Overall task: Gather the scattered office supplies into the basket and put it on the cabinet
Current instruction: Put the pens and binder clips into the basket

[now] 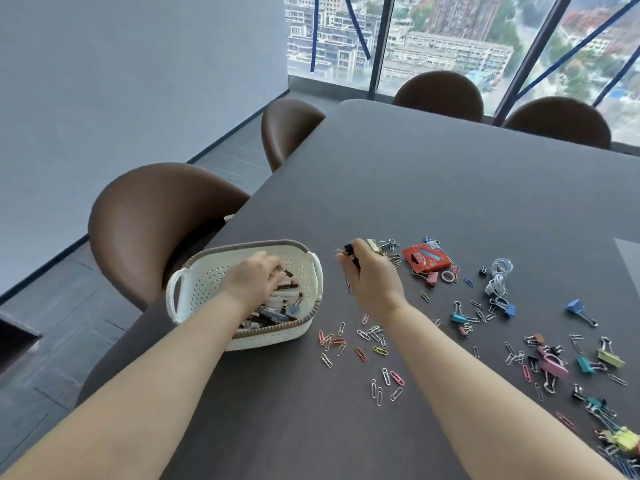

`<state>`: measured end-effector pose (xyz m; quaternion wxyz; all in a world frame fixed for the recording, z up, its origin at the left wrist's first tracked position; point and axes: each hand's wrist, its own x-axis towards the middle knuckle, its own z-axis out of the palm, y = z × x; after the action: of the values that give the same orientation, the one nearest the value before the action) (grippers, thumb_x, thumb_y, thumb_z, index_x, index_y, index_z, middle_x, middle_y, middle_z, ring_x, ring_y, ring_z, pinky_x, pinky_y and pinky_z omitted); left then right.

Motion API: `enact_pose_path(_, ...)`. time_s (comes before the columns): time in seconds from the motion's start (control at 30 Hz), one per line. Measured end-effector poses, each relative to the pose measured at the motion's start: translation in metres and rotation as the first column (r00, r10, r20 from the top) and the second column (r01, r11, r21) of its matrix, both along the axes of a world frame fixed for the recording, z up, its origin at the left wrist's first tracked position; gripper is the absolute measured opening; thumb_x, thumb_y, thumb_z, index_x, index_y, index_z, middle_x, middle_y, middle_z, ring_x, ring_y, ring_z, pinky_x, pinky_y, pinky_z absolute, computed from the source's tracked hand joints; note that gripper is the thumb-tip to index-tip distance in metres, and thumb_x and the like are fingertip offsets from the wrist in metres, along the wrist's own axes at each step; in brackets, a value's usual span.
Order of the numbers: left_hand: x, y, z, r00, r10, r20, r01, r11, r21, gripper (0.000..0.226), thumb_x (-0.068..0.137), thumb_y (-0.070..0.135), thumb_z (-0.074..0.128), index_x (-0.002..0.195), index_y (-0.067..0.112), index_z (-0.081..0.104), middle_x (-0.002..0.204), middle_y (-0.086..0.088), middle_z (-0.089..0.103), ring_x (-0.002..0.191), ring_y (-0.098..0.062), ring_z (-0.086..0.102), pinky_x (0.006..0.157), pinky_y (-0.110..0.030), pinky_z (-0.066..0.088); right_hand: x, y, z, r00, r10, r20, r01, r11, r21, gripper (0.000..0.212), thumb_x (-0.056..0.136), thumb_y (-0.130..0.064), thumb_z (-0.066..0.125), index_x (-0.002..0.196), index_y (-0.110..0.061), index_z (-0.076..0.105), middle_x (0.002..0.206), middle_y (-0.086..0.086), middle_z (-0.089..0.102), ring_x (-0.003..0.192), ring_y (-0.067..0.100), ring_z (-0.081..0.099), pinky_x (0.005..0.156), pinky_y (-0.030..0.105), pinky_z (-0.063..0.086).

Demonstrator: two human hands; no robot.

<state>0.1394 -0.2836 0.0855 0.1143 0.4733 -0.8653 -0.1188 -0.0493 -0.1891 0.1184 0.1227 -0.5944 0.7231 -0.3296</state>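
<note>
Centre frame, the right hand [373, 276] pinches a black metal binder clip [349, 249]. The left hand [254, 280] reaches into the white perforated plastic basket [207, 273], its grasp hidden.

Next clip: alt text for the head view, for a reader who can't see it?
A person's right hand grips a black clip above a dark table while the left hand reaches into a white basket of pens. Paper clips, coloured binder clips, a red box and a white cable lie scattered to the right.
</note>
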Motion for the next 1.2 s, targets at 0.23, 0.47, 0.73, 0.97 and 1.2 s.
enact_pose_path(0.23,0.052,-0.01,0.0,0.985,-0.121,0.125,0.114,0.992,0.061,0.025,0.094,0.027,0.048,0.113,0.024,0.065,0.114,0.005,0.065,0.106,-0.016,0.057,0.089,-0.032,0.044,0.063,-0.032,0.0,0.991,0.12,-0.063,-0.121,0.993,-0.012,0.025,0.096,-0.028,0.045,0.1,-0.004,0.05,0.087,0.013,0.066,0.065,0.026,0.045,0.058,0.03,0.033)
enact_pose_path(0.47,0.084,-0.003,-0.003,0.997,-0.069,-0.041,0.065,0.994,-0.084,0.013,0.087,0.021,0.057,0.092,0.018,0.069,0.089,0.001,0.064,0.085,-0.019,0.06,0.072,-0.032,0.048,0.09,-0.056,-0.022,0.971,0.185,-0.152,-0.164,0.976,0.141,0.025,0.095,-0.03,0.045,0.111,-0.014,0.057,0.114,0.004,0.061,0.101,0.028,0.055,0.087,0.034,0.036)
enact_pose_path(0.73,0.102,0.007,-0.01,0.991,-0.085,-0.1,0.062,0.975,-0.214,0.013,0.072,0.007,0.072,0.084,0.012,0.07,0.078,-0.006,0.062,0.068,-0.026,0.063,0.056,-0.032,0.053,0.1,-0.055,-0.03,0.964,0.18,-0.198,-0.128,0.961,0.246,0.037,0.098,-0.038,0.033,0.084,-0.011,0.053,0.086,0.013,0.065,0.077,0.03,0.057,0.06,0.031,0.037)
enact_pose_path(0.97,0.098,0.02,-0.008,0.995,-0.083,-0.062,0.068,0.975,-0.213,0.013,0.071,0.014,0.069,0.084,0.013,0.07,0.08,-0.005,0.065,0.067,-0.026,0.063,0.054,-0.029,0.052,0.103,-0.051,-0.022,0.952,0.233,-0.199,-0.193,0.96,0.201,0.033,0.098,-0.036,0.03,0.103,-0.015,0.055,0.106,0.004,0.062,0.103,0.025,0.052,0.085,0.036,0.037)
enact_pose_path(1.2,0.071,0.042,-0.011,0.984,-0.158,-0.083,0.128,0.95,-0.286,0.029,0.079,0.026,0.047,0.092,0.012,0.067,0.088,-0.006,0.061,0.079,-0.024,0.059,0.06,-0.036,0.055,0.065,-0.013,-0.031,0.968,0.092,-0.233,-0.07,0.992,0.102,0.04,0.093,-0.035,0.044,0.131,-0.02,0.041,0.136,0.001,0.045,0.126,0.024,0.035,0.105,0.038,0.025)
